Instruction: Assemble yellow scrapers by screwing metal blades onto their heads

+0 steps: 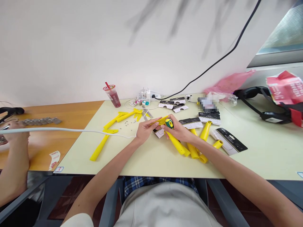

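Yellow tubes (205, 130), cards (230, 141), 1 cup (113, 96) on table (262, 154).

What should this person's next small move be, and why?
Probably to steady the yellow piece with the left hand and line the green-and-yellow tool up with it: the left hand's fingers grip the piece, and the right hand holds the tool right beside it. The tool's tip is hidden.

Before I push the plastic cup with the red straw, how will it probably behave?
The plastic cup may tip if pushed high, being tall with a narrow base. It's probably fairly heavy, since reddish drink shows inside. The protruding red straw would likely bend if knocked.
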`<act>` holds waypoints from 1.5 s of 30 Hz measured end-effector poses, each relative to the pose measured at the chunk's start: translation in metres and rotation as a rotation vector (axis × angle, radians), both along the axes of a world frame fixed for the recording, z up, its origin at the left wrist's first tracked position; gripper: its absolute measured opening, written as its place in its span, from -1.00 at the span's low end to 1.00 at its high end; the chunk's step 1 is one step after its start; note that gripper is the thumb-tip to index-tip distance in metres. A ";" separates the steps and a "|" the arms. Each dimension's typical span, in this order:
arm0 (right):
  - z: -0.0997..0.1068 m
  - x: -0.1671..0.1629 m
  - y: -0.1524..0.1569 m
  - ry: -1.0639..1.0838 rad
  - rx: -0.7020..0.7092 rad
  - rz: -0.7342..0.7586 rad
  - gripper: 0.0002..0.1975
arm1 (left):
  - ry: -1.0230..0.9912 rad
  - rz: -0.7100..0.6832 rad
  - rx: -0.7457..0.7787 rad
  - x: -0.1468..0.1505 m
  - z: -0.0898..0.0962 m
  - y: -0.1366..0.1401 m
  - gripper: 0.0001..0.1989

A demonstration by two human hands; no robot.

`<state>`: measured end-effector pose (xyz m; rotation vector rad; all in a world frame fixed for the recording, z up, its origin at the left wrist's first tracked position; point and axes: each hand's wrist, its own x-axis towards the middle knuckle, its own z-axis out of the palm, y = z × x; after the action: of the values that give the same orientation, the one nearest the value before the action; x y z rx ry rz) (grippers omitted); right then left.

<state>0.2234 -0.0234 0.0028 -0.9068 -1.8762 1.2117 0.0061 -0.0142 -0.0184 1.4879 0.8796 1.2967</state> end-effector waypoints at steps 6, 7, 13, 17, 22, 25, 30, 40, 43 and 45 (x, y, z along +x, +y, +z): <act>0.004 -0.003 -0.006 -0.018 -0.047 0.062 -0.57 | -0.043 0.053 -0.002 0.002 -0.001 0.002 -0.56; 0.003 -0.003 -0.006 -0.030 -0.059 0.066 -0.56 | -0.070 0.057 -0.049 0.002 -0.002 0.003 -0.55; -0.004 -0.002 -0.002 -0.116 -0.011 0.019 -0.57 | -0.182 -0.076 -0.294 0.000 -0.004 0.006 -0.55; -0.004 -0.002 -0.002 -0.121 0.059 0.030 -0.65 | -0.206 -0.006 -0.302 0.001 -0.006 0.008 -0.54; -0.004 -0.002 0.002 -0.039 0.015 -0.054 -0.61 | -0.233 0.118 -0.293 0.002 -0.010 0.011 -0.54; -0.007 -0.002 0.006 0.036 -0.080 -0.096 -0.46 | -0.225 0.125 -0.292 0.002 -0.011 0.012 -0.53; -0.009 -0.002 0.009 0.142 -0.201 -0.119 -0.32 | -0.175 0.122 -0.283 0.000 -0.010 0.012 -0.54; -0.012 -0.001 0.013 0.159 -0.232 -0.185 -0.26 | -0.042 0.129 -0.194 -0.002 -0.007 0.009 -0.53; -0.012 -0.002 0.013 0.152 -0.251 -0.201 -0.24 | -0.024 0.149 -0.169 -0.001 -0.008 0.009 -0.53; -0.011 -0.002 0.012 0.134 -0.249 -0.221 -0.25 | -0.027 0.161 -0.171 0.000 -0.008 0.009 -0.53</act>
<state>0.2217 -0.0109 -0.0081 -1.1051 -1.4981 1.3512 0.0063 -0.0052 -0.0267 1.2850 1.0830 1.3188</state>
